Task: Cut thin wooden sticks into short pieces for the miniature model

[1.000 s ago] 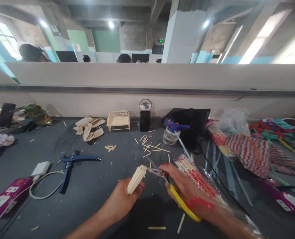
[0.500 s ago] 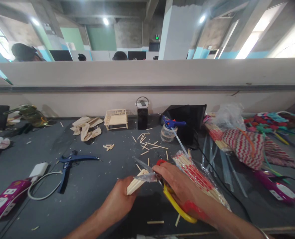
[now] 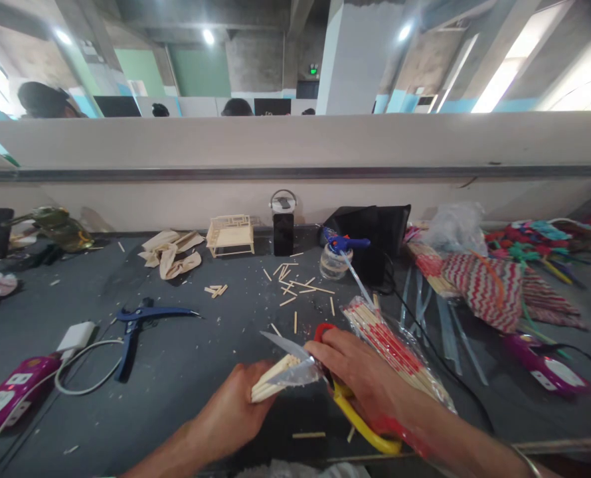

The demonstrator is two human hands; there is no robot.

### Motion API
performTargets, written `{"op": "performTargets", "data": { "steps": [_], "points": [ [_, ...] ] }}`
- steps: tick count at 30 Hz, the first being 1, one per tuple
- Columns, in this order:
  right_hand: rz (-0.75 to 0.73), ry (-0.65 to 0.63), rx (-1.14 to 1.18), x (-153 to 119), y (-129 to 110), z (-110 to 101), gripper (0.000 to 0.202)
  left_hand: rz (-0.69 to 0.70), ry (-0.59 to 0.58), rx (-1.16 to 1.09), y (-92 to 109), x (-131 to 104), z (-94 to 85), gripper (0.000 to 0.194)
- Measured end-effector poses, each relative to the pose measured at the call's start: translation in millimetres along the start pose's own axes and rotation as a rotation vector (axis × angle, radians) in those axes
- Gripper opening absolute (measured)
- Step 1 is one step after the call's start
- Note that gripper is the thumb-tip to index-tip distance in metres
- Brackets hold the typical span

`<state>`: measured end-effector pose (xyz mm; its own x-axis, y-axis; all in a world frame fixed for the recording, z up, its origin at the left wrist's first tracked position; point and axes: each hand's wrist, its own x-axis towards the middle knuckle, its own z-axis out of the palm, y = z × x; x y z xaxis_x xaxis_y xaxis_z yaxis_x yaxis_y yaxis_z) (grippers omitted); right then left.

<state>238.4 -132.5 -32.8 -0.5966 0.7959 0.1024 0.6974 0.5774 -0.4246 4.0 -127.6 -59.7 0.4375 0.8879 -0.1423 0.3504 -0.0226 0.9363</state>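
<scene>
My left hand [image 3: 243,401] is closed around a bundle of thin wooden sticks [image 3: 266,385], their ends pointing up and to the right. Scissors [image 3: 358,421] with a yellow and a red handle are gripped in my right hand [image 3: 358,365]. Their blades stand apart, and the lower blade crosses the front of the bundle near its upper end. Cut stick pieces [image 3: 288,289] lie scattered on the dark table beyond my hands. One loose stick [image 3: 309,435] rests near the front edge. To the right is a plastic packet of red-tipped sticks [image 3: 390,342].
A blue cutter tool [image 3: 139,325] and a purple power strip [image 3: 19,392] lie to the left. Farther back stand a small stick-built bench [image 3: 230,236], a phone [image 3: 283,234] and a glue gun [image 3: 342,242] on a glass jar [image 3: 333,264]. Knitted fabric [image 3: 485,289] lies right.
The scissor blades have opened wider, and the lower blade sits slightly lower against the bundle. Both hands are lower in the picture, and the whole view has shifted slightly.
</scene>
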Motion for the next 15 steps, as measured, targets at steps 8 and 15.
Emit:
{"op": "performTargets", "data": {
  "steps": [8, 15],
  "points": [
    [0.054, -0.044, -0.011, -5, -4, 1, 0.052, 0.044, -0.021, 0.114, -5, -4, 0.3, 0.017],
    [0.083, -0.037, -0.092, -11, 3, 12, 0.060, 0.052, -0.035, 0.186, 1, -4, -2.6, 0.020]
  ]
}}
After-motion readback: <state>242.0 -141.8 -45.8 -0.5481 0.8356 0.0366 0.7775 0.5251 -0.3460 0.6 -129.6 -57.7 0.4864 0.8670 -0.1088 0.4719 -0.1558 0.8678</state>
